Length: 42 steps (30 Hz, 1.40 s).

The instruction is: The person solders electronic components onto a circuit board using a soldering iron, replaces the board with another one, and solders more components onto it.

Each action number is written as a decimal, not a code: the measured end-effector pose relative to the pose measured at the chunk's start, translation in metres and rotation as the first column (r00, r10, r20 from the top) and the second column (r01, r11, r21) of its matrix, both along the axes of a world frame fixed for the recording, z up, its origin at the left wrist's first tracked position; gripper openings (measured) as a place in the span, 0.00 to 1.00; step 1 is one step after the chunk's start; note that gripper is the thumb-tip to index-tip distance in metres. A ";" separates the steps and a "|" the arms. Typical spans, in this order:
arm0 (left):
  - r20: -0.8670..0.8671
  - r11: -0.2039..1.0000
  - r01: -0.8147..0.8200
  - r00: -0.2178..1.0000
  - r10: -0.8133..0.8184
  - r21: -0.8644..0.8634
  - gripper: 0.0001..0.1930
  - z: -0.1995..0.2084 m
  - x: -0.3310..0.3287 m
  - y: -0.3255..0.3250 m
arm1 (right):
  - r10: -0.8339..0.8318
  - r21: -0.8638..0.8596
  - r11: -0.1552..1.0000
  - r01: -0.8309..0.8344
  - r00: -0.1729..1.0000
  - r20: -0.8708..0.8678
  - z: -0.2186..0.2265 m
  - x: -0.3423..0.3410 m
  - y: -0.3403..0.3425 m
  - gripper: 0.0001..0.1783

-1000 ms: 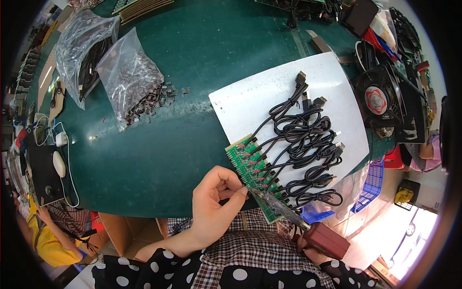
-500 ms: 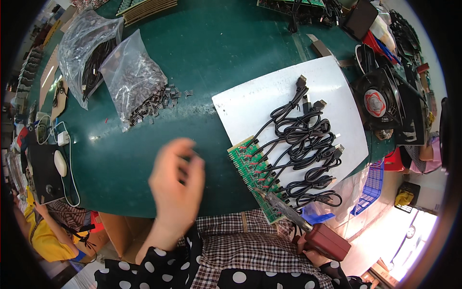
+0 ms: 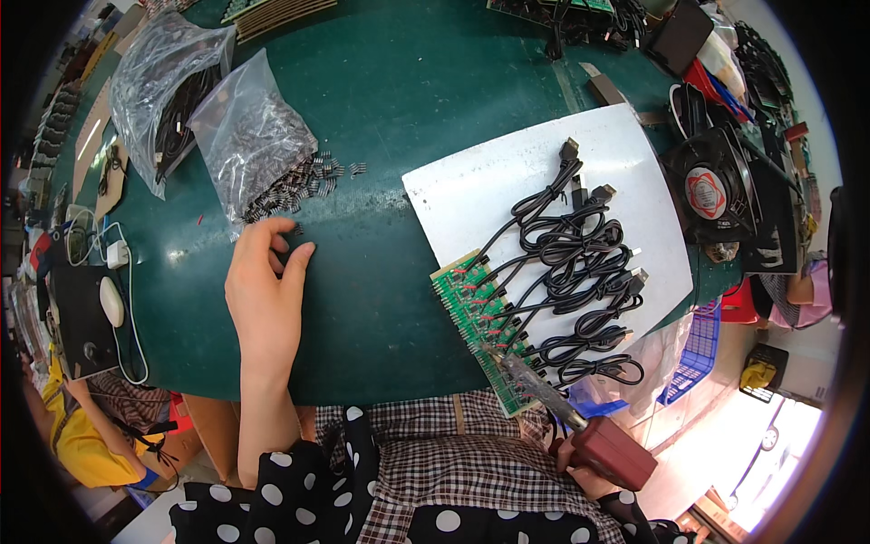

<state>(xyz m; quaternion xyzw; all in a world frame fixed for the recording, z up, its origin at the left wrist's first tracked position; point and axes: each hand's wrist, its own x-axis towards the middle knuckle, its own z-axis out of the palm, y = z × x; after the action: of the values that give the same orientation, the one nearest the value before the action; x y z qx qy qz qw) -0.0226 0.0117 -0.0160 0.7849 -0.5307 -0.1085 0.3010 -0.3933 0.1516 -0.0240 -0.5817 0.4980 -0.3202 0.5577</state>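
Glossy plastic-sheathed cables (image 3: 580, 263), smooth white sheet (image 3: 453, 199), crinkled clear plastic bags (image 3: 249, 109), shiny tabletop (image 3: 381, 317).

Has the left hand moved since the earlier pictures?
Yes: the left hand moved left and forward, away from the circuit board, toward the pile of small parts.

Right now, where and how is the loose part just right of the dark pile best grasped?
Probably by opposite edges of the loose part, the left hand coming from above and the right: it appears flat on the green table, and the dark pile lies to its left. Its finer shape is too small to judge.
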 end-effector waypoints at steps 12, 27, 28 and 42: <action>-0.040 0.994 0.098 0.995 -0.096 0.054 0.05 0.002 0.013 -0.010 | 0.075 -0.047 0.995 -0.083 0.986 -0.152 -0.019 -0.020 0.016 0.38; -0.871 0.973 0.215 0.490 -0.031 0.086 0.04 0.021 -0.020 0.026 | -0.268 0.319 0.930 0.183 0.931 0.247 0.032 0.021 -0.021 0.26; -0.926 0.963 0.264 0.374 -0.048 0.057 0.04 0.019 -0.032 0.032 | -0.271 0.327 0.928 0.181 0.928 0.256 0.032 0.020 -0.021 0.26; -0.989 0.969 0.246 0.135 -0.065 -0.030 0.15 0.002 -0.089 0.052 | -0.095 0.240 0.970 0.035 0.965 0.245 0.010 -0.001 -0.008 0.33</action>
<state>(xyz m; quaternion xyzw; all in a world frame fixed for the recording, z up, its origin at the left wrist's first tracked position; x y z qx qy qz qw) -0.1119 0.0640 -0.0143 0.4843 -0.2761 -0.6593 0.5046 -0.3946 0.1432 -0.0141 -0.4494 0.4753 -0.3498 0.6707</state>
